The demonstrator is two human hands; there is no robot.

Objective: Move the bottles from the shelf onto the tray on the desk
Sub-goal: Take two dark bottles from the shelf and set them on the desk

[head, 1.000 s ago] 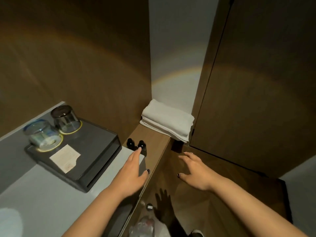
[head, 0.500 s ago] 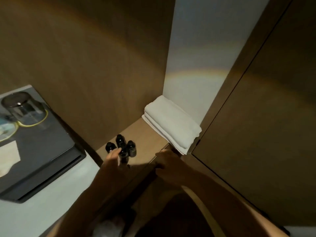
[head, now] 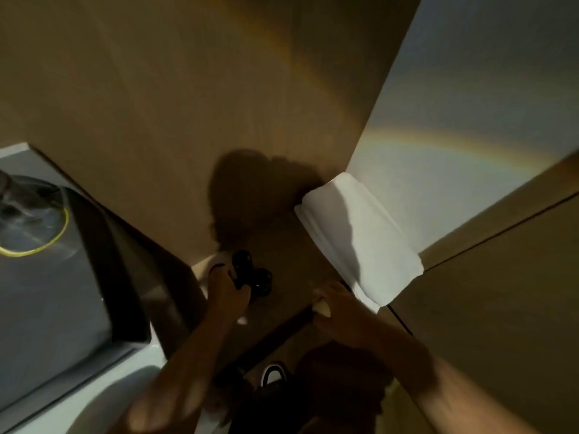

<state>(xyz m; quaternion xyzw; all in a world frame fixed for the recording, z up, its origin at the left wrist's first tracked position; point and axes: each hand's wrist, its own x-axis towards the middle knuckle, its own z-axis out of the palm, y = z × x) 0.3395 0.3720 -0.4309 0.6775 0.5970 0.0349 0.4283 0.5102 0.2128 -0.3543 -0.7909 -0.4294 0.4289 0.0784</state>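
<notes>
Several small dark bottles [head: 261,278] stand close together on the wooden shelf [head: 285,245], in shadow. My left hand [head: 227,291] reaches in from below, and its fingers curl around the nearest bottle [head: 241,266]. My right hand [head: 338,311] grips the shelf's front edge, to the right of the bottles. The dark grey tray [head: 78,277] sits on the desk at the left, higher than the shelf and about a hand's length from the bottles. The picture is blurred and dim.
An upturned glass [head: 25,208] on a yellow-rimmed coaster stands on the tray's far part. A folded white towel [head: 360,236] lies on the shelf right of the bottles. Wooden panels close in behind and on the right. A shoe [head: 274,374] shows on the floor below.
My head has come closer and lower over the shelf. My left hand went from touching the bottles to curling around one. My right hand stayed on the shelf edge.
</notes>
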